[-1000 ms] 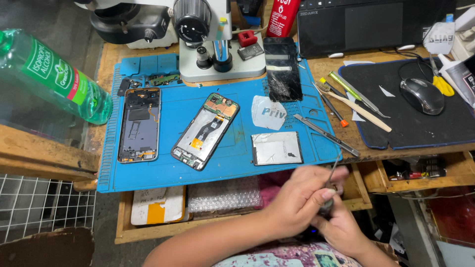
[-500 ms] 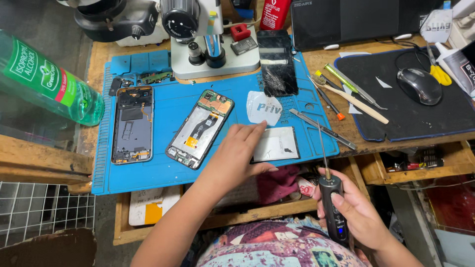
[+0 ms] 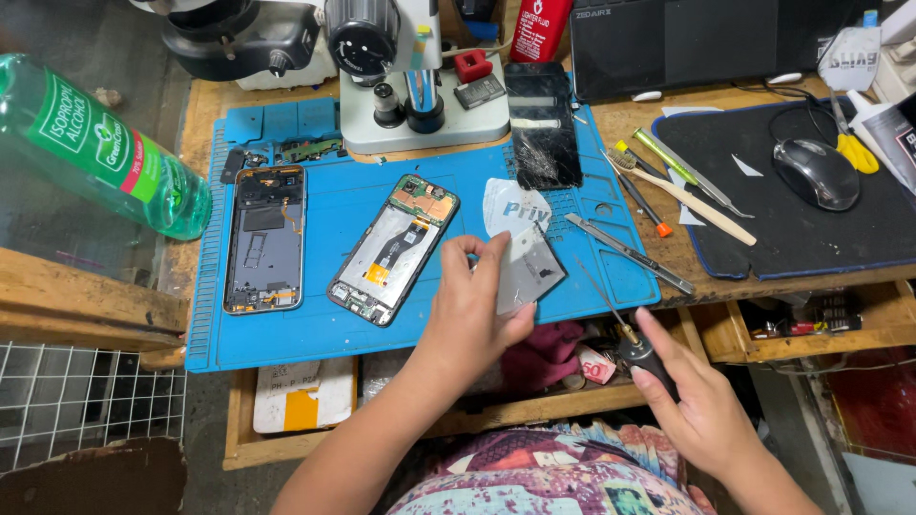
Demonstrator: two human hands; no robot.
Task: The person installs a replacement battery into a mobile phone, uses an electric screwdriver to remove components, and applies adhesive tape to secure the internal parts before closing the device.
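— Phones first? 
— Dark frame [image 3: 264,238] and opened phone [image 3: 394,250] lie side by side on the blue mat [image 3: 315,334].
— Left hand [image 3: 469,310]?
— Pinches a grey panel [image 3: 528,267], tilted above the mat.
— Right hand [image 3: 695,405]?
— Closed round a black screwdriver [image 3: 637,348], off the mat's near edge.

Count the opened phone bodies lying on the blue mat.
2. A dark phone frame lies at the mat's left; a second opened phone lies tilted at centre, just left of the left hand.
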